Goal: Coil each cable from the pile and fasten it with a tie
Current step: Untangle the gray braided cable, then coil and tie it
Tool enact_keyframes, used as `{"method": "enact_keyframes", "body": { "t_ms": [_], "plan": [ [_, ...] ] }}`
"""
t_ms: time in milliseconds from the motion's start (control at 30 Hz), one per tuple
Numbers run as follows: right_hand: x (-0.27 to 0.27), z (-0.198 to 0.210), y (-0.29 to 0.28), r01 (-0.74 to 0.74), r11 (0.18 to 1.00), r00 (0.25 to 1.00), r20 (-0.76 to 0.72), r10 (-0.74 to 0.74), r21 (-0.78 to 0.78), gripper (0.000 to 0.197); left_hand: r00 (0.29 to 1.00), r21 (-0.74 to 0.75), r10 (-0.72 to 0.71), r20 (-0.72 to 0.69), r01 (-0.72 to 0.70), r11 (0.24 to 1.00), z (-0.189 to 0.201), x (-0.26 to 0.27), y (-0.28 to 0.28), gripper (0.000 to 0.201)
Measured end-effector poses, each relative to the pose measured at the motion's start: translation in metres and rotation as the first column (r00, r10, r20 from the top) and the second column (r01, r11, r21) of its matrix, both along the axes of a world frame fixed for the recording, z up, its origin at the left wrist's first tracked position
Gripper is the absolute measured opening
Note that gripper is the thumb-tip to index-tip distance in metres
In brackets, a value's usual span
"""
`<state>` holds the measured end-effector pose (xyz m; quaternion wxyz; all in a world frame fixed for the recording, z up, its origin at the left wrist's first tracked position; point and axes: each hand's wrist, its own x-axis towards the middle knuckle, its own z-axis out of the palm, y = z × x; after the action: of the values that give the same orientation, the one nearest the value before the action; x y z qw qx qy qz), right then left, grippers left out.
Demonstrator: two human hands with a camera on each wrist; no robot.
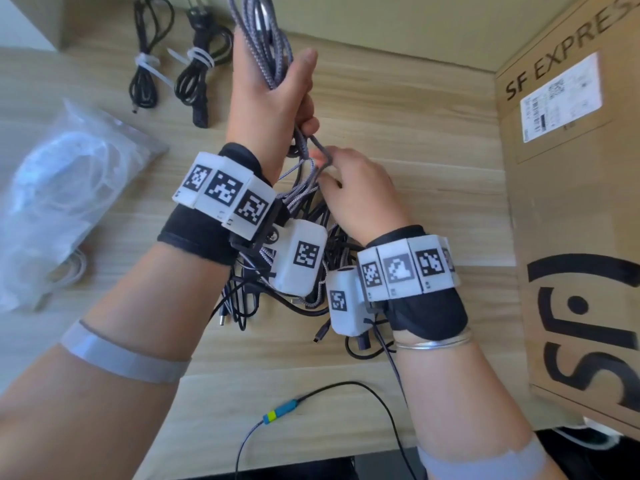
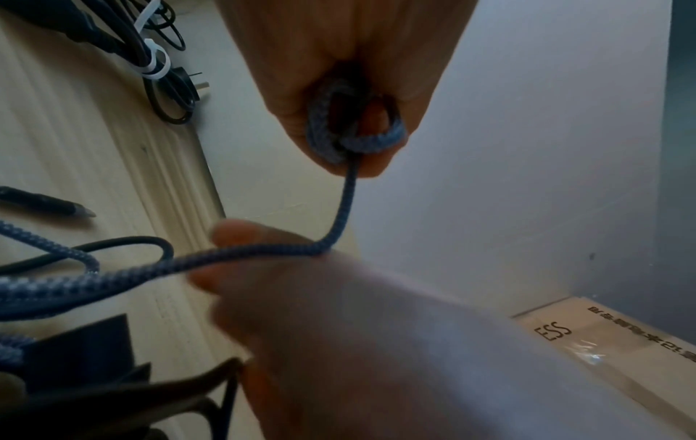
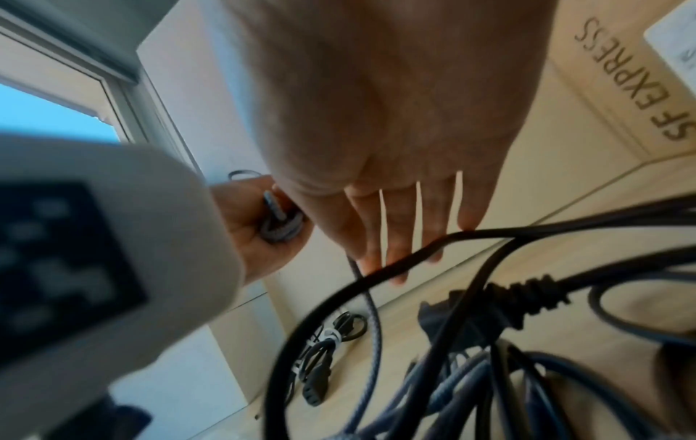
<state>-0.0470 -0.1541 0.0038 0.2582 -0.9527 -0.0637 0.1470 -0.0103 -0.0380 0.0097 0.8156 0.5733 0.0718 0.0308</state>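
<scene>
My left hand (image 1: 277, 98) is raised above the table and grips several loops of a grey braided cable (image 1: 273, 57); the left wrist view shows the loop ends bunched in its curled fingers (image 2: 339, 125). From that fist one strand (image 2: 350, 196) runs down to my right hand (image 1: 349, 188), which pinches it just below. In the right wrist view this strand (image 3: 373, 312) drops past the right hand's nearly straight fingers (image 3: 399, 238) toward the table. The tangled pile of black and braided cables (image 1: 242, 299) lies under both wrists.
Two black coiled cables with white ties (image 1: 145, 64) (image 1: 197, 67) lie at the back left. A clear plastic bag (image 1: 62, 188) lies at the left. A large cardboard box (image 1: 571, 202) walls off the right. A thin cable with a blue-green connector (image 1: 280, 410) lies near the front edge.
</scene>
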Motion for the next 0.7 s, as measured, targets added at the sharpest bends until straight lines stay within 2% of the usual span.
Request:
{"method": "enact_keyframes", "body": {
  "t_ms": [167,300,400,467,500,633,700],
  "plan": [
    [0.004,-0.007,0.003,-0.015,1.000,0.992,-0.125,0.015,-0.002,0.020,1.000,-0.024,0.001,0.004,-0.001,1.000,0.001,0.001,0.012,0.018],
    [0.004,-0.013,0.004,-0.108,0.993,0.959,-0.270,0.091,-0.050,0.014,1.000,-0.052,0.028,-0.009,-0.029,0.998,0.000,0.001,0.016,0.019],
    [0.004,-0.020,0.005,-0.060,0.996,0.983,-0.177,0.048,-0.059,0.014,0.999,-0.063,0.022,-0.038,-0.024,0.998,-0.002,0.002,0.019,0.019],
    [0.004,-0.022,0.002,0.047,0.999,0.997,-0.057,-0.047,0.013,0.014,0.997,-0.074,0.017,-0.076,-0.023,0.997,-0.003,0.002,0.020,0.019],
    [0.005,-0.022,0.001,0.065,0.997,0.997,-0.044,-0.063,0.044,0.013,0.996,-0.078,0.018,-0.093,-0.025,0.997,-0.004,0.003,0.021,0.019],
    [0.006,-0.016,0.004,-0.099,0.995,0.973,-0.210,0.091,-0.029,0.021,0.995,-0.092,0.022,-0.101,-0.031,0.995,-0.003,0.005,0.019,0.019],
    [0.007,-0.019,0.011,-0.120,0.992,0.971,-0.215,0.107,-0.049,0.013,0.995,-0.091,0.018,-0.098,-0.026,0.996,-0.002,0.005,0.018,0.019]
  ]
}}
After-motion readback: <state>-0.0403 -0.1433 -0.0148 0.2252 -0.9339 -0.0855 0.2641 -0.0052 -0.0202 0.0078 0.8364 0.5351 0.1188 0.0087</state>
